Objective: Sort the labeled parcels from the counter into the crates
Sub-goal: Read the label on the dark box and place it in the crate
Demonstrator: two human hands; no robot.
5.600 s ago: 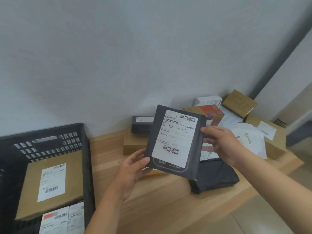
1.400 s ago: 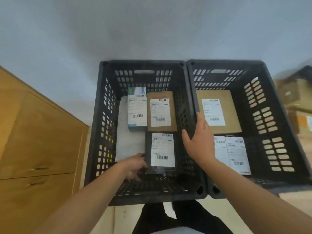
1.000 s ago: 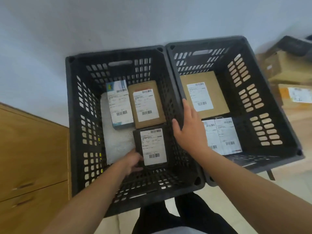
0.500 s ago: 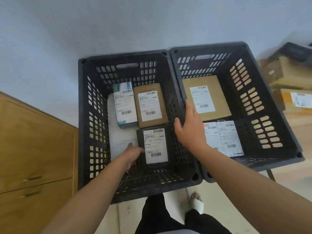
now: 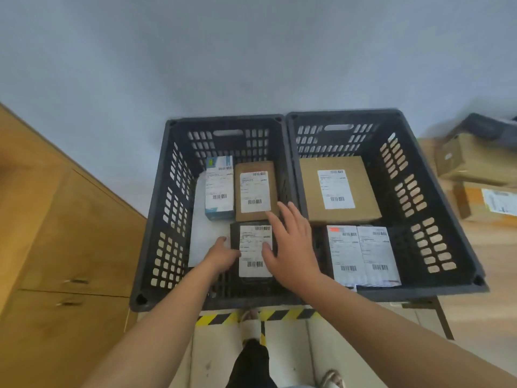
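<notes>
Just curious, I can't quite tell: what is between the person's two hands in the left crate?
The white-labelled black parcel lies between the left hand and right hand, shown in the head view.
</notes>
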